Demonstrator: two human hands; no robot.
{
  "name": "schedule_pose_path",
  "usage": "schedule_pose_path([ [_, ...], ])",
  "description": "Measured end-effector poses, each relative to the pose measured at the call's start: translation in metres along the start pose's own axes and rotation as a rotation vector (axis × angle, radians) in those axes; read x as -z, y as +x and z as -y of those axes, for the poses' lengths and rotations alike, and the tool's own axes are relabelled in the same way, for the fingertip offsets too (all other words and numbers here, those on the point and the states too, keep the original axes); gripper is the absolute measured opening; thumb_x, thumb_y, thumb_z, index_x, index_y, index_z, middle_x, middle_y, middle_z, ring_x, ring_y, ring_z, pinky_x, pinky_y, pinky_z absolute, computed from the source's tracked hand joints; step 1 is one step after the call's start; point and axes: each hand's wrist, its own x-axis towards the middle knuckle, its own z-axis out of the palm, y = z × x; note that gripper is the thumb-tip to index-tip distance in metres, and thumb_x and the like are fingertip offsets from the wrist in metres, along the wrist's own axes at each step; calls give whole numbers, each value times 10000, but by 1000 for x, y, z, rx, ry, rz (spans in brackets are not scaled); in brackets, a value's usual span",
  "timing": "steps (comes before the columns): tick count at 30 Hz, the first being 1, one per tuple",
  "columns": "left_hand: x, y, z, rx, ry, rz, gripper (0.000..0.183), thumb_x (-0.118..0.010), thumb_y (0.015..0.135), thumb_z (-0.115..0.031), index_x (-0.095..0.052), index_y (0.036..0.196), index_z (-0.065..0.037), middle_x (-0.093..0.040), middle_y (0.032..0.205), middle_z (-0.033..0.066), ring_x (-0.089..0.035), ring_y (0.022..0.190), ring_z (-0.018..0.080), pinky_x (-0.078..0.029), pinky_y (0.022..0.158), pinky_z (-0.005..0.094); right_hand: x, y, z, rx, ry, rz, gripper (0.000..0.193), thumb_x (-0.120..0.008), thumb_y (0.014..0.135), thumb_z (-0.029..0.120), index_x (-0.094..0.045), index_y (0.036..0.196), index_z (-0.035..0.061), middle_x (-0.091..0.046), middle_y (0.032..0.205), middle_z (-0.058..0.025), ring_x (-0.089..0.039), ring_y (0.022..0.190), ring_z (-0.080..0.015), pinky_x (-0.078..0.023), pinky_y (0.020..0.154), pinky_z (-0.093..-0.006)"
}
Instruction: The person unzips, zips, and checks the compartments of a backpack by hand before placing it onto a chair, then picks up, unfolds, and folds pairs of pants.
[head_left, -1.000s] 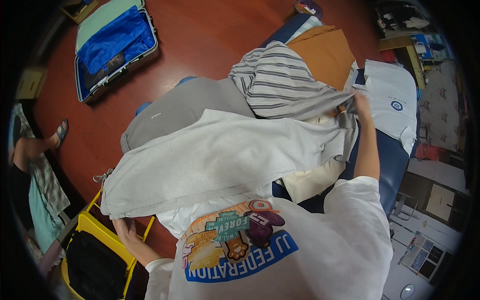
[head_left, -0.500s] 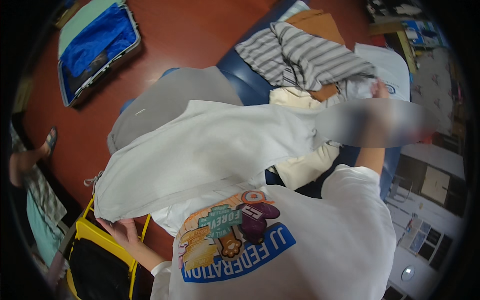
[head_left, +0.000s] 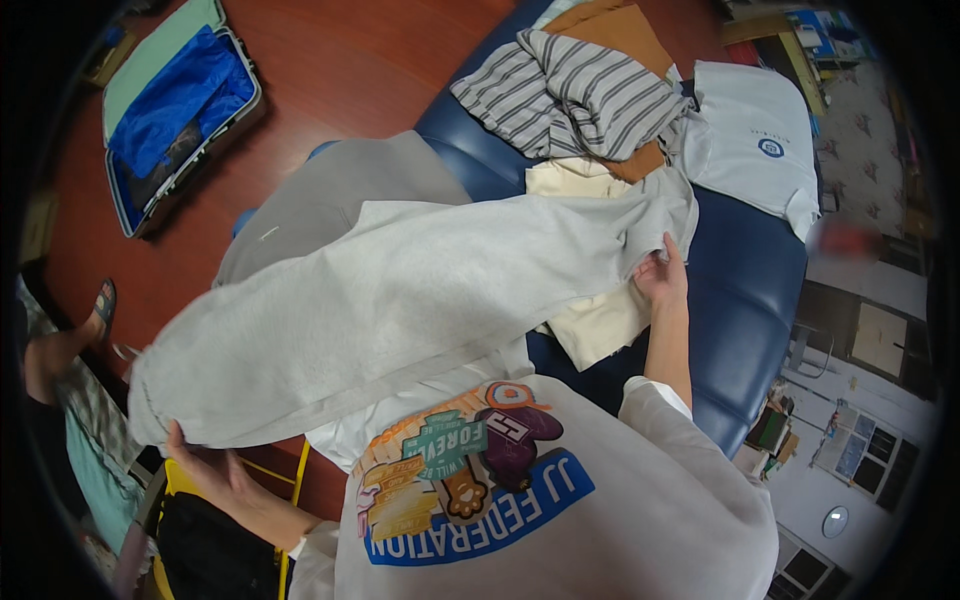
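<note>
Light grey sweatpants (head_left: 370, 300), folded lengthwise, stretch across in front of me above my lap and a couch. A drawstring shows near their left end. My left hand (head_left: 215, 475) holds the waistband end, its thumb on top and fingers partly under the cloth. At the other end, my right hand (head_left: 662, 275) grips the leg near its cuff, fingers curled around the edge. Just beyond lies a darker grey garment (head_left: 320, 205), partly covered by the sweatpants. Cream clothing (head_left: 600, 325) shows beneath them close to my right hand.
The dark blue couch (head_left: 745, 290) bears a striped garment (head_left: 620, 95), a brown garment (head_left: 625, 35) and a folded white shirt (head_left: 750, 135). An open suitcase (head_left: 185, 110) with blue lining sits on the reddish floor. A yellow-framed chair (head_left: 300, 480) holding a black bag (head_left: 215, 545) stands lower left. Another person's leg (head_left: 65, 345) shows at left.
My right hand has come down and inward from the far right, now gripping the cuff end. My left hand has moved slightly left and down, and the sweatpants lie more stretched out.
</note>
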Motion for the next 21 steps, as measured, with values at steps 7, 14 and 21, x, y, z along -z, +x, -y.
schedule_pose_path([
  [7,-22,24,-95,-147,-85,565,391,-568,989,-266,-605,1283,-12,-627,1337,82,-579,1234,203,-433,1075,388,-96,-15,145,621,-1,7,428,-603,896,143,-521,1278,-32,-607,1259,-187,-594,1185,-347,-493,1042,-518],
  [14,5,12,-148,-93,-322,976,477,-566,960,-150,-500,1402,14,-489,1482,181,-422,1389,339,-293,1168,547,-137,-27,330,796,-24,303,454,-605,902,149,-528,1302,-50,-614,1299,-192,-595,1203,-333,-481,1064,-479],
  [21,63,7,-8,5,-415,333,583,-601,800,-5,-507,1375,22,-539,1427,162,-464,1353,324,-303,1164,569,-121,118,255,573,-120,163,410,-513,964,153,-519,1309,-67,-583,1346,-203,-581,1222,-341,-478,1072,-470],
])
